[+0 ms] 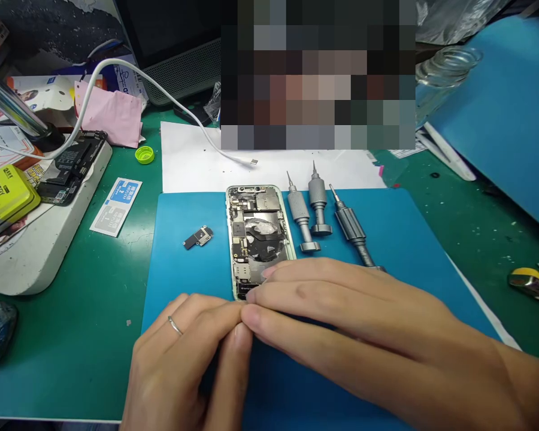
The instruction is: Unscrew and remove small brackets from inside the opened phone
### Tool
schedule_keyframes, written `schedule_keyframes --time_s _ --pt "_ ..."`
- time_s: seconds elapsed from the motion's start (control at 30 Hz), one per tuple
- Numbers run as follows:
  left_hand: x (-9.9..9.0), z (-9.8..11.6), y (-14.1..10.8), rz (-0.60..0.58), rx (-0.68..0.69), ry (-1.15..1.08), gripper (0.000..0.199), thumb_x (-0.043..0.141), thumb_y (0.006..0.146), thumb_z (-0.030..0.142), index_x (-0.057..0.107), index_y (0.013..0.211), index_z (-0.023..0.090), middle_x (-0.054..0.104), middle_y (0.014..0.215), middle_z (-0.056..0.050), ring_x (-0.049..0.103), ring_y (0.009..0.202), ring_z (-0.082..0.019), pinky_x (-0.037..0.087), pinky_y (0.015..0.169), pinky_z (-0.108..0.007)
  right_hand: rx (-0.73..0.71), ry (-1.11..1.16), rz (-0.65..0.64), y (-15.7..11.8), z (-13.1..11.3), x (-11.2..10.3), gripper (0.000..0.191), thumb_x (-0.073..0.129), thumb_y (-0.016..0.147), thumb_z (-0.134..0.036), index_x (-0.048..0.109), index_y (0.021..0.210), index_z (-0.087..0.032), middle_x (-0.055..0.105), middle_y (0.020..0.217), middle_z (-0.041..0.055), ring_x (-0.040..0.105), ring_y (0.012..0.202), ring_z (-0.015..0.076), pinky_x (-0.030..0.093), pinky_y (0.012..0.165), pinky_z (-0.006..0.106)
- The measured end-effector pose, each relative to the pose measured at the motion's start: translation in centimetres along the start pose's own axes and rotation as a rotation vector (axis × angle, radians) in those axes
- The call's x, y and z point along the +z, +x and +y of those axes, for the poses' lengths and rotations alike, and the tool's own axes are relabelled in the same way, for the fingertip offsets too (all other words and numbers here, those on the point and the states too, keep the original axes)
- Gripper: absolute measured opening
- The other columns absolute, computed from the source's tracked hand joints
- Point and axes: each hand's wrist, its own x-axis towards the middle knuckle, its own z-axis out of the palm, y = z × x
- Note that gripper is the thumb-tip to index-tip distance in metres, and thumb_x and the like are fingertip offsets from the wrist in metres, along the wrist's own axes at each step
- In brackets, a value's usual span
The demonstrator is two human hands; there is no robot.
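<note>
An opened smartphone lies on the blue mat with its inner parts showing; its lower end is partly hidden by my hands. My left hand, with a ring on one finger, is closed, thumb and index tips pinched together just below the phone. Reaching in from the right, my right hand has its fingertips pressed together against the left fingertips and covers the phone's lower right corner. Whatever lies between the fingertips is hidden. A small metal-and-black phone part sits left of the phone.
Three screwdrivers, a slim one, another and a darker one, lie right of the phone. A white cable arches over the back left. Around the blue mat are a green cap, wipe packet and yellow-handled tool.
</note>
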Motion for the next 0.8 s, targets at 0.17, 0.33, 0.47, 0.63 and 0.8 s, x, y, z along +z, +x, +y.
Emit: schedule_keyframes --time_s 0.17,0.33,0.47,0.63,0.8 --pt "0.2 0.1 0.2 -0.005 -0.011 0.003 0.026 0.056 0.102 0.011 0.071 0.116 0.028 0.079 0.103 -0.002 0.074 0.088 -0.015 0.060 0.073 -0.027 -0.006 0.015 -0.040 0.1 0.2 -0.3 0.032 0.043 0.108 -0.015 0.064 0.131 -0.019 0.080 0.118 0.0038 0.075 0.108 0.0142 0.062 0.102 0.025" --pt "0.0 0.2 0.3 -0.034 -0.033 0.075 0.021 0.055 0.103 0.012 0.068 0.110 0.027 0.077 0.099 0.001 0.072 0.087 -0.013 0.058 0.076 -0.025 0.018 0.050 -0.016 -0.4 0.5 0.4 0.031 0.041 0.108 -0.012 0.063 0.128 -0.020 0.078 0.111 0.0037 0.073 0.099 0.0126 0.061 0.094 0.025" --pt "-0.1 0.3 0.2 -0.036 -0.041 0.077 0.017 0.053 0.104 0.012 0.062 0.101 0.026 0.073 0.091 0.002 0.069 0.079 -0.011 0.055 0.075 -0.025 0.024 0.080 0.037 0.0 0.8 1.1 0.025 0.048 0.107 -0.014 0.064 0.124 -0.021 0.077 0.105 0.0028 0.071 0.095 0.0124 0.059 0.086 0.026" --pt "0.2 0.3 0.1 -0.037 -0.061 0.042 0.019 0.050 0.105 0.012 0.057 0.093 0.025 0.066 0.080 0.004 0.063 0.070 -0.011 0.048 0.066 -0.027 -0.007 0.059 0.065 0.3 0.9 1.2 0.021 0.045 0.109 -0.015 0.064 0.118 -0.019 0.076 0.100 0.0029 0.069 0.092 0.0123 0.056 0.083 0.026" --pt "0.5 0.6 0.0 -0.008 -0.092 0.027 0.020 0.048 0.107 0.014 0.056 0.092 0.025 0.064 0.078 0.003 0.060 0.068 -0.011 0.045 0.063 -0.029 -0.012 0.066 -0.006 -0.3 0.8 0.6 0.024 0.047 0.107 -0.013 0.061 0.126 -0.020 0.075 0.106 0.0032 0.069 0.096 0.0132 0.056 0.090 0.027"
